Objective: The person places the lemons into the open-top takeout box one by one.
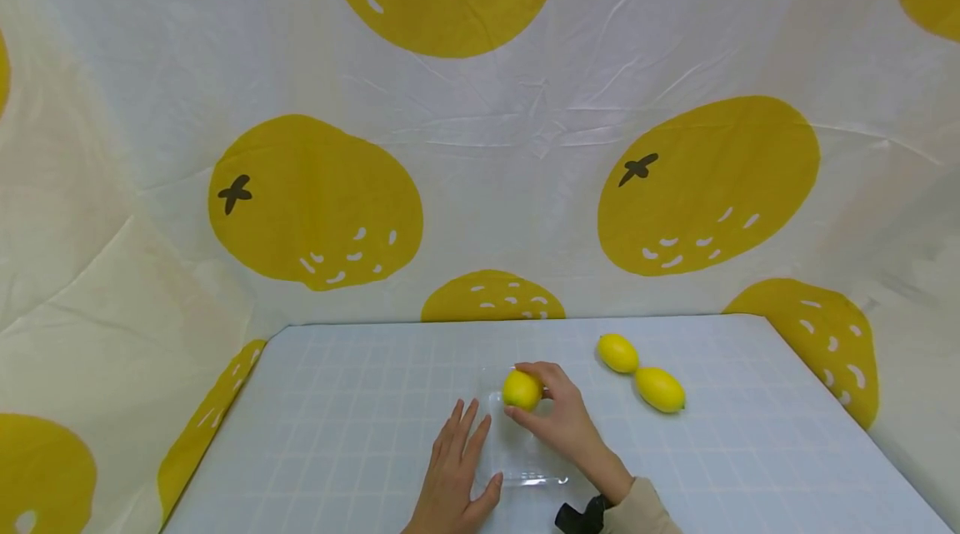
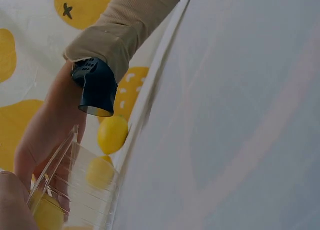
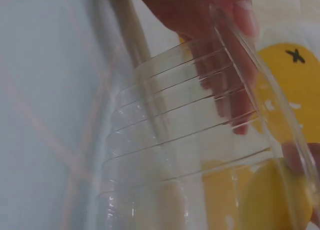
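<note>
My right hand [image 1: 562, 421] pinches a yellow lemon [image 1: 521, 390] between thumb and fingers, over the far left part of a clear plastic container [image 1: 528, 480]. In the right wrist view this lemon [image 3: 275, 197] shows through the container's ridged, see-through wall [image 3: 165, 125]. My left hand [image 1: 455, 467] has its fingers straight and spread along the container's left side. The right wrist view catches the left hand's thumb [image 3: 244, 18] up at the container rim, with the other fingers seen through the wall.
Two more lemons lie to the right of the container, one farther back [image 1: 618, 352] and one nearer [image 1: 660, 390], end to end. A pale checked cloth [image 1: 337, 417] covers the table. Behind it hangs a white curtain [image 1: 510, 184] printed with large yellow fruit.
</note>
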`<state>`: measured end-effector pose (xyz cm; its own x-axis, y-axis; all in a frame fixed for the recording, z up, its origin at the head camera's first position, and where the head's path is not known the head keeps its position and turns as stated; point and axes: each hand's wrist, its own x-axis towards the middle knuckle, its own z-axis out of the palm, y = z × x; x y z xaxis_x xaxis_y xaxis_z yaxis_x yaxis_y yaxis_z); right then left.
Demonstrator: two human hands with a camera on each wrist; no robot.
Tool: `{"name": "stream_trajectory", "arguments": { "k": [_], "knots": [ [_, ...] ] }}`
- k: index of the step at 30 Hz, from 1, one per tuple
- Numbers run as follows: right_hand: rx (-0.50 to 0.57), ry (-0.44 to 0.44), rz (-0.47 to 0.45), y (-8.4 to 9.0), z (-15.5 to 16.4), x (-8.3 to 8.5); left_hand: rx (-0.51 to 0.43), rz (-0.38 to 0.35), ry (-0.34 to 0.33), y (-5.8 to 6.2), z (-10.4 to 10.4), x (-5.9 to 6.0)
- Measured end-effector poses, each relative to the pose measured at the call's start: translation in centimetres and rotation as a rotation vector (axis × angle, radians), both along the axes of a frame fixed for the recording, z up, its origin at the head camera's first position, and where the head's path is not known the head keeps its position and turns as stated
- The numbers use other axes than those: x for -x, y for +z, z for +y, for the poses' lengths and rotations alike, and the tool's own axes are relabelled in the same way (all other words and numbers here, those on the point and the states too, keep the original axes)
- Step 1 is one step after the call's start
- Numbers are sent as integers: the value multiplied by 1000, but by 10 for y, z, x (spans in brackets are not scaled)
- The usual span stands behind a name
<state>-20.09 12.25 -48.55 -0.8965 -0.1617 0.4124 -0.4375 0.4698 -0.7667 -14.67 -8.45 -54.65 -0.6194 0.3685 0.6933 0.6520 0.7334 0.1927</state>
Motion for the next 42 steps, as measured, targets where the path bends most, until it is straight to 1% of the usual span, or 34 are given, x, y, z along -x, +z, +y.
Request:
{"name": "stream_trajectory", "arguments": {
  "k": [6, 10, 18, 25, 29, 34, 36, 38, 42],
  "knots": [
    [-95, 12, 44, -3, -4, -3, -4, 23, -11, -3, -1, 2],
    [-138, 22, 67, -5, -6, -4, 0, 24, -10, -3, -1, 2],
    [-211, 17, 79, -7, -9, -4, 9, 4, -3, -1, 0, 1],
    [-336, 8, 119, -10, -10, -1, 6, -4, -3, -1, 1, 1],
    [-383, 13, 109, -10, -11, 0, 1, -7, -8, -1, 1, 0],
    [-437, 10, 93, -8, -12, 0, 17, -47, 3, -1, 2, -1],
    [-453, 14, 88, -8, -12, 1, 26, -52, 10, -1, 2, -1],
    [-467, 19, 82, -7, -12, 1, 25, -47, 7, -1, 2, -1],
    [-499, 27, 66, -7, -12, 3, 6, -23, -20, -2, 2, 0]
  ]
}}
